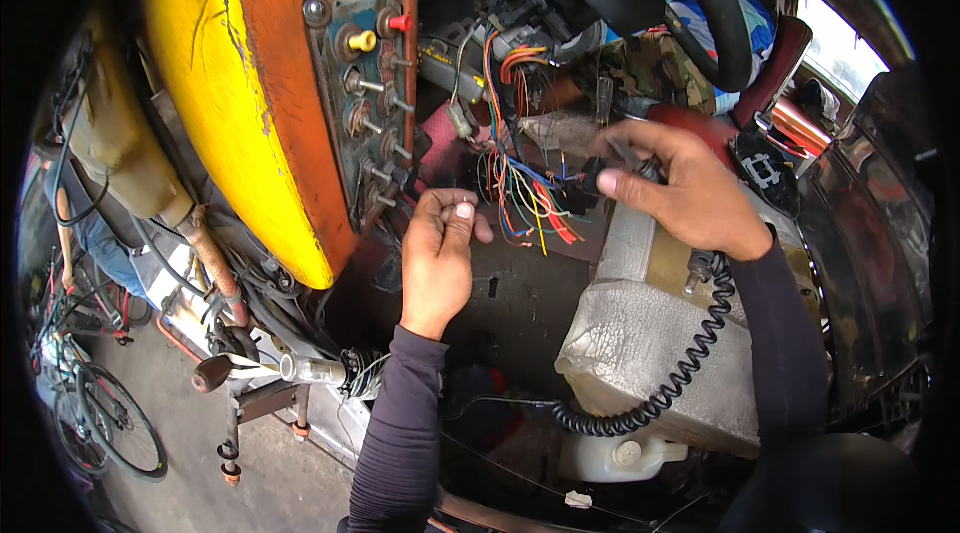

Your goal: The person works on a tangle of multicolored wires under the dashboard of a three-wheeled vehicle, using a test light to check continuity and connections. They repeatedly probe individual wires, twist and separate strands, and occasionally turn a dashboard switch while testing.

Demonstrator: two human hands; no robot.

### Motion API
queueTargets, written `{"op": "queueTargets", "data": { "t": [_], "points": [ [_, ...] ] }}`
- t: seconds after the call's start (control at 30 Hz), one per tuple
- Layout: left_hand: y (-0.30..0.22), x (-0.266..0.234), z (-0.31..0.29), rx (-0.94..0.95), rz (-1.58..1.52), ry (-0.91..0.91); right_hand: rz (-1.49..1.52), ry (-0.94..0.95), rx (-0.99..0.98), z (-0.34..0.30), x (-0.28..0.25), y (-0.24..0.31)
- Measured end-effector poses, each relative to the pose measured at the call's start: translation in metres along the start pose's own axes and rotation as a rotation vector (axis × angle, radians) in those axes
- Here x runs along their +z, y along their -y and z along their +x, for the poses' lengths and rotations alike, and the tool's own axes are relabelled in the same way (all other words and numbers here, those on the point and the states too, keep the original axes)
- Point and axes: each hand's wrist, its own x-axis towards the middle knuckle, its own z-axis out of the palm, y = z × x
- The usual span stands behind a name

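A loose bundle of thin, multicoloured wires [552,211], with red, orange, yellow, blue, green and white strands, hangs between the two hands, its cut ends splayed downward. It lies near the left hand [438,258], at about two o'clock from it, and at nine o'clock from the right hand [690,193].

The left hand, nearest the lower strands, has its thumb and forefinger tips together; whether a thin strand is caught between them I cannot tell. The right hand is bent inward with the thumb tip just beside a small black piece [592,176] at the bundle's right side; its fingertips are blurred, so I cannot tell whether they grip it.

At eleven o'clock from the left hand stands a dark metal plate [340,103] with rows of toggle switches, one capped yellow and one red, set in an orange panel [275,63] with a yellow edge. A bicycle [110,413] stands farther off at eight o'clock.

From the right hand, a black steering wheel [735,33] is at twelve o'clock, with a person in camouflage-patterned clothing [665,68] close by. A silver-grey covered box [650,343] sits at about seven o'clock, a black coiled cable [700,353] crosses it at six, and a white plastic jug [600,461] lies beyond the box toward seven.
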Motion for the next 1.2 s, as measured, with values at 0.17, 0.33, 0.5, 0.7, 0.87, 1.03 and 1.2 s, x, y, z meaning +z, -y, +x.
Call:
{"op": "queueTargets", "data": {
  "t": [0.17,0.33,0.5,0.7,0.87,1.03,1.2],
  "points": [
    [-0.011,0.006,0.005,0.092,0.142,0.101,-0.227,-0.480,-0.201,0.015,-0.003,0.035],
    [-0.012,0.012,0.010,0.076,0.254,0.177,-0.277,-0.694,-0.296,0.042,-0.013,0.054],
    [-0.009,0.021,0.015,0.092,0.298,0.153,-0.346,-0.769,-0.472,0.064,-0.008,0.057],
    [-0.007,0.020,0.012,0.119,0.324,0.084,-0.474,-0.760,-0.537,0.085,-0.007,0.066],
    [-0.002,0.016,0.010,0.090,0.279,0.023,-0.485,-0.790,-0.687,0.086,-0.002,0.070],
    [0.000,0.015,0.005,0.115,0.337,-0.060,-0.558,-0.806,-0.692,0.097,-0.003,0.067],
    [0.000,0.013,0.000,0.217,0.469,-0.119,-0.493,-0.806,-0.711,0.091,-0.002,0.059]
  ]
}}
